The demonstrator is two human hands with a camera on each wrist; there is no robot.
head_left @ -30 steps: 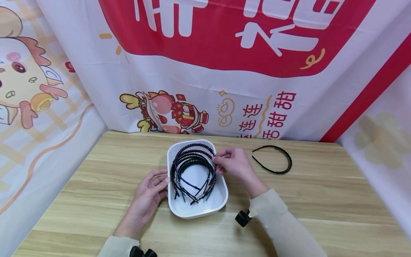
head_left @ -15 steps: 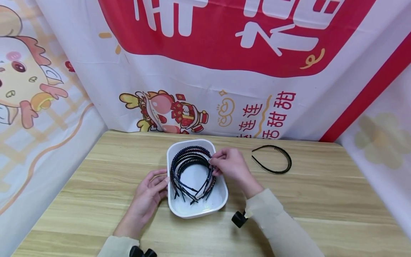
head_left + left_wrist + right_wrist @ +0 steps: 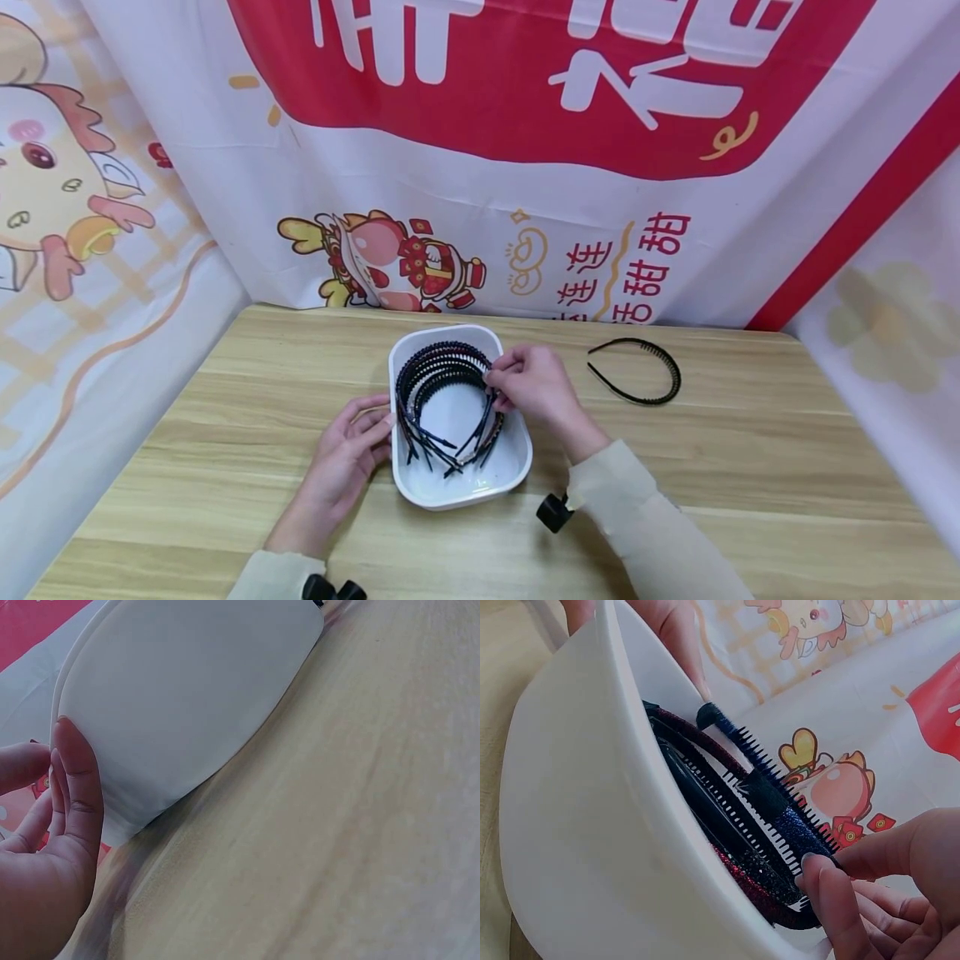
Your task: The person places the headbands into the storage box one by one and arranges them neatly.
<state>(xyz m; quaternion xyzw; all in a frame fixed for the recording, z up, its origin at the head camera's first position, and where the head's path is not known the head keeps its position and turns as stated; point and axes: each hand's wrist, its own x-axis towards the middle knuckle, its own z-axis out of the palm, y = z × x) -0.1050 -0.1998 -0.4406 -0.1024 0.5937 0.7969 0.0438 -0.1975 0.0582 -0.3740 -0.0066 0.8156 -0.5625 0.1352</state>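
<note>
A white plastic box [image 3: 517, 467] holds several dark toothed headbands, stacked and nested. My right hand [image 3: 536, 383] reaches over its right rim and pinches the top one, a dark blue glittery headband [image 3: 799, 825], between thumb and finger. That headband lies over the others, among them a dark red glittery headband [image 3: 705, 739]. My left hand [image 3: 352, 454] rests its fingertips against the box's left side, fingers fairly straight. In the left wrist view, the fingers of my left hand [image 3: 64, 817] touch the box's outer wall [image 3: 187, 682] near the rim.
One black toothed headband [image 3: 652, 400] lies on the wooden table [image 3: 225, 442], to the right of the box. A printed cloth [image 3: 487, 150] with red and white patterns hangs behind the table and along both sides.
My right hand has moved slightly left and lowered the blue headband, which stood apart at first, onto the stack. The left hand and the box stay in place.
</note>
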